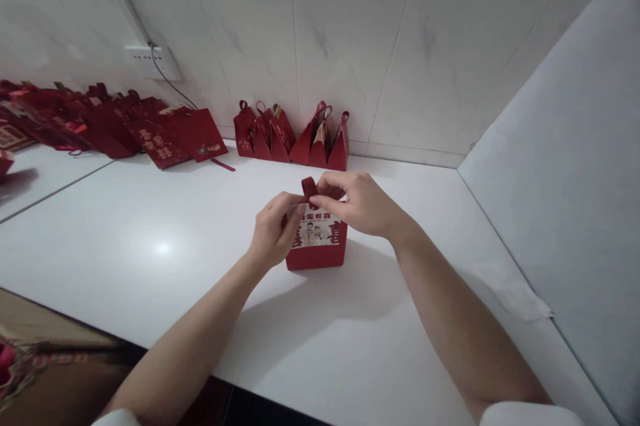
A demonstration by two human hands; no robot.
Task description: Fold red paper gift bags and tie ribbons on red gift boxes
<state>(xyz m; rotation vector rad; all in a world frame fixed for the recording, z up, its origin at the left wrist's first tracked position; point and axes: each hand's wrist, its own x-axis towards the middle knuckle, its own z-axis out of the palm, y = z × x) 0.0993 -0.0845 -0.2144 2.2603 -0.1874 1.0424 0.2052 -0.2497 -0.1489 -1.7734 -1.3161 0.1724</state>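
A small red gift box (316, 257) stands upright on the white table, its front printed with a cartoon couple and Chinese characters. From its top rises a dark red ribbon loop (309, 187). My left hand (274, 227) is closed on the box's upper left edge, thumb in front, close to the base of the loop. On the other side, my right hand (367, 205) pinches the ribbon at the top of the box between thumb and fingers. The right fingertips partly hide behind the thumb and ribbon.
Several peaked red boxes with ribbon loops (305, 146) stand in a row by the tiled wall. Flat red cartons (170, 143) and more red boxes (107, 123) crowd the left. A wall socket (153, 63) has a cable. At right rises a white panel (565, 166); a cardboard box (65, 386) sits below the table edge.
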